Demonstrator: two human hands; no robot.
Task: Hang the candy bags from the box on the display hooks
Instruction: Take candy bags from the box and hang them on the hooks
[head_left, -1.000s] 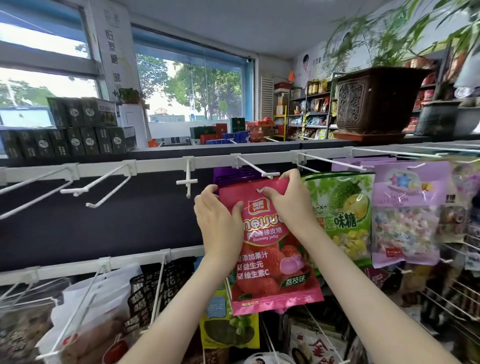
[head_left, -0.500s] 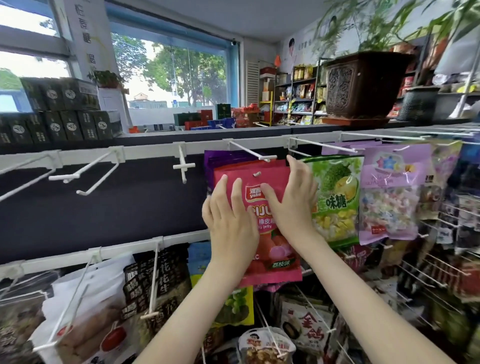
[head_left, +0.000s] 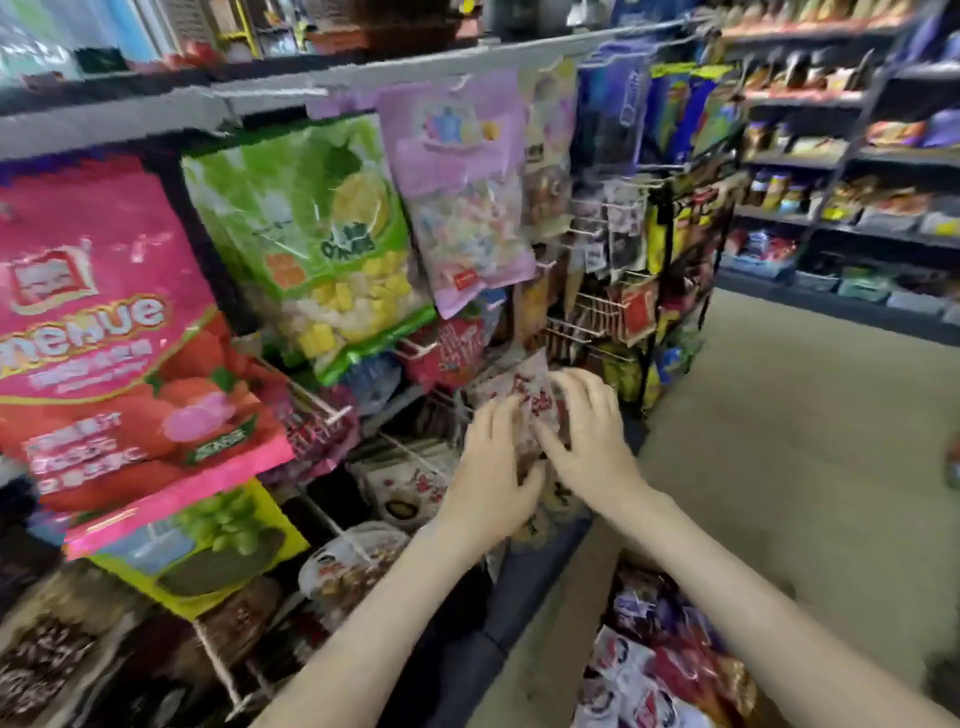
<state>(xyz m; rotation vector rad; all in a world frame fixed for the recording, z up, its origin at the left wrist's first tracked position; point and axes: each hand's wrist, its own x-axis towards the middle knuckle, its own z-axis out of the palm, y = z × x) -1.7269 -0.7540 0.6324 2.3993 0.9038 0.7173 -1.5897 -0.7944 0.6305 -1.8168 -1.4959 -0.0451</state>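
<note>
The pink gummy bag (head_left: 119, 338) hangs free on the upper rail at the left, with no hand on it. Both hands are lower, in front of the rack's lower hooks. My left hand (head_left: 493, 467) and my right hand (head_left: 589, 441) have loosely spread fingers and flank a small white and red packet (head_left: 530, 395) that hangs there. Motion blur hides whether they touch it. Several candy bags (head_left: 660, 670) lie in the box on the floor at the bottom right, under my right forearm.
A green durian candy bag (head_left: 322, 244) and a lilac bag (head_left: 462, 192) hang right of the pink one. A wire rack (head_left: 613, 312) of small packets stands at the display's end. Shelves (head_left: 852, 156) line the far right across a beige floor (head_left: 779, 441).
Both hands have let go of the pink bag, which now hangs on its hook, and have dropped down and to the right. The view has swung right and down.
</note>
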